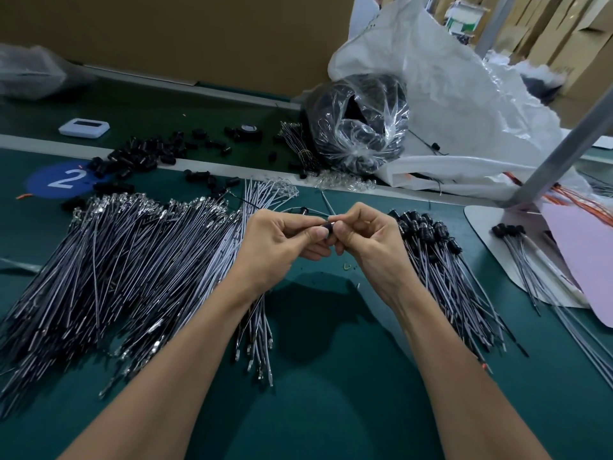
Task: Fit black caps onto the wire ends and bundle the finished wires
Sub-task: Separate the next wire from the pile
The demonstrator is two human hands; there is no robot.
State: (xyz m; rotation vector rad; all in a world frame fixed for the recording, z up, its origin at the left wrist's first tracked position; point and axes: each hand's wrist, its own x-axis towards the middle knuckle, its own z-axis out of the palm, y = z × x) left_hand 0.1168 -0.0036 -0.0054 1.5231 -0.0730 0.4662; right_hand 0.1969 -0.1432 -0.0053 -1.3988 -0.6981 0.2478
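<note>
The black cap (pixel 329 227) is a small, dark, glossy barrel held just above the green table (pixel 331 410), near the middle of the view. A thin grey wire (pixel 313 209) arcs away from it toward twelve o'clock.

The left hand (pixel 282 239) and the right hand (pixel 366 235) are together, thumbs almost touching. The fingers of both are curled in tight and pinch the cap between thumb and forefinger. Which hand grips the wire itself cannot be told.

At nine o'clock from the hands a broad heap of uncapped wires (pixel 132 260) fans over the table, their metal ends glinting. At three o'clock lies a smaller pile of capped wires (pixel 441 257), with the black heads bunched at its far end. Loose caps (pixel 142 156) are scattered at ten o'clock, and a clear bag (pixel 360 127) of dark parts sits at one o'clock.
</note>
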